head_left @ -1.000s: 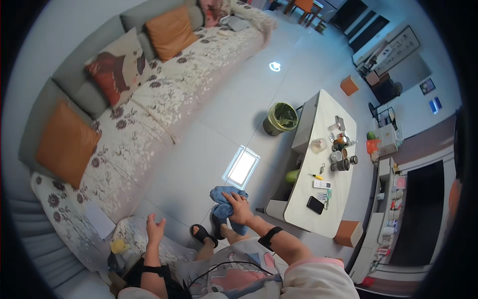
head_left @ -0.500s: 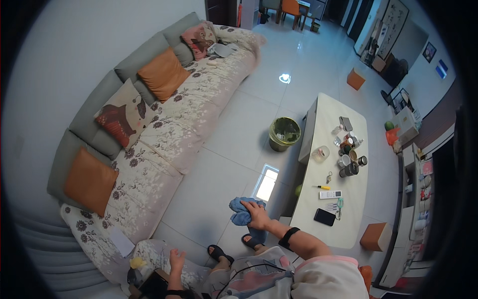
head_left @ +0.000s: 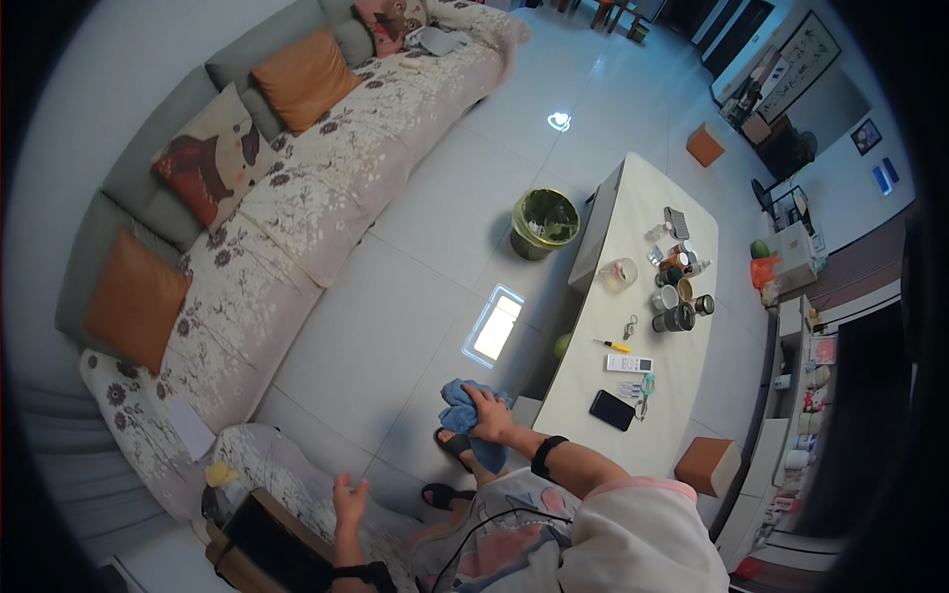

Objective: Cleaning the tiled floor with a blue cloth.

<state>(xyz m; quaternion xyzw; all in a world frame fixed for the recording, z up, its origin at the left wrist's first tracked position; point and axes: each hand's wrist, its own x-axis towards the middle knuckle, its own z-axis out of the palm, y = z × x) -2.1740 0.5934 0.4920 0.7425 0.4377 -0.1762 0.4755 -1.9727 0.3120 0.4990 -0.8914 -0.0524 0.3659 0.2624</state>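
Note:
My right hand grips a crumpled blue cloth, held out in front of me above the floor near the white coffee table's near corner. A black band sits on that wrist. My left hand hangs low at the bottom of the view, fingers spread and holding nothing, close to the end of the flowered sofa and a dark box-like object. My feet in dark sandals show below the cloth.
The table carries a black phone, a white remote, a screwdriver, several cups and tins. A green bin stands beside it. Orange cushions and patterned ones lie on the sofa. Orange stools flank the table.
The view has swung so the sofa and table shift leftward and upward. My right hand keeps the blue cloth, now nearer the table corner; my left hand has dropped lower.

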